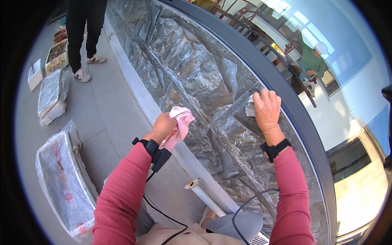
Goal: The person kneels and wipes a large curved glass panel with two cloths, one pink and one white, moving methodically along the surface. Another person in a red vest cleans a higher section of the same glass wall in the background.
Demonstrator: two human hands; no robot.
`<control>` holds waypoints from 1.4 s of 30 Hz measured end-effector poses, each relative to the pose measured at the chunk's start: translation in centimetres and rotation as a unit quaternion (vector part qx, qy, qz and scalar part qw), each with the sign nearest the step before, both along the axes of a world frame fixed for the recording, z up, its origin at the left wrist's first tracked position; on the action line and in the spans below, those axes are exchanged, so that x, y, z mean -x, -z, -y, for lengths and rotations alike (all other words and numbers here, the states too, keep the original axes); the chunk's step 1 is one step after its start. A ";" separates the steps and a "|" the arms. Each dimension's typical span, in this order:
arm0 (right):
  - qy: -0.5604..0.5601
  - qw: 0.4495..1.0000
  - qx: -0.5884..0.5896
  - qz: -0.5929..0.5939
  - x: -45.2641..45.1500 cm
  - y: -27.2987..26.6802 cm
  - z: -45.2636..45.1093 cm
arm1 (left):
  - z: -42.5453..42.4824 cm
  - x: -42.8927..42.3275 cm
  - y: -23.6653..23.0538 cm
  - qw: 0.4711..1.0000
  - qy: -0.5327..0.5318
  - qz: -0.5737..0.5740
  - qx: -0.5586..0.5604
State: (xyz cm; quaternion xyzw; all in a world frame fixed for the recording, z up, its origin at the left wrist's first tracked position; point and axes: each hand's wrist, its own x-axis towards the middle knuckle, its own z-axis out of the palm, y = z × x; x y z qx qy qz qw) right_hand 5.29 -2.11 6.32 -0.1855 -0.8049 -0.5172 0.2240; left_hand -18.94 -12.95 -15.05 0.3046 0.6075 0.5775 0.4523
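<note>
Bunched in my left hand [165,124] is a pink cloth [183,119], held in front of the lower part of a stone-patterned wall [190,67]. My right hand [267,107] presses a pale grey-white cloth [250,107] to the upper part of that wall, just beside a dark window frame [298,116]. Both wrists carry black straps with devices, and black cables run from them. The fingertips of my right hand are partly bent over its cloth, and some of that cloth is hidden under the hand.
A person in dark trousers [82,30] stands at the upper left. Plastic-covered white boxes [65,183] and a planter with soil [57,50] line the left side. A white pipe [208,199] lies near my knee. The glass shows a person in green, chairs and a table.
</note>
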 end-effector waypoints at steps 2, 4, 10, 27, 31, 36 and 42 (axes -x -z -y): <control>-0.003 1.000 0.005 -0.010 1.8 0.0 -1.8 | 0.2 0.4 -0.2 1.000 -0.003 -0.007 -0.003; -0.004 0.999 -0.001 -0.048 3.5 0.9 -2.8 | 0.4 0.4 -0.3 1.000 -0.008 0.002 -0.013; -0.027 0.997 0.030 0.062 3.6 3.1 -0.9 | -0.4 -0.4 0.3 1.000 0.010 0.008 -0.014; 0.007 0.999 0.045 -0.019 1.8 4.1 -3.1 | 0.3 0.1 -0.1 1.000 -0.002 0.002 -0.013; 0.016 0.995 0.067 -0.074 2.3 6.3 -3.0 | 0.1 0.1 -0.4 0.999 -0.005 0.031 -0.004; 0.004 0.983 0.135 0.123 4.3 15.0 -1.7 | 0.2 -0.5 -1.1 0.999 0.026 0.020 -0.003; 0.000 0.998 0.031 -0.051 2.2 4.8 -2.9 | 0.0 0.0 -0.6 1.000 0.013 -0.014 0.013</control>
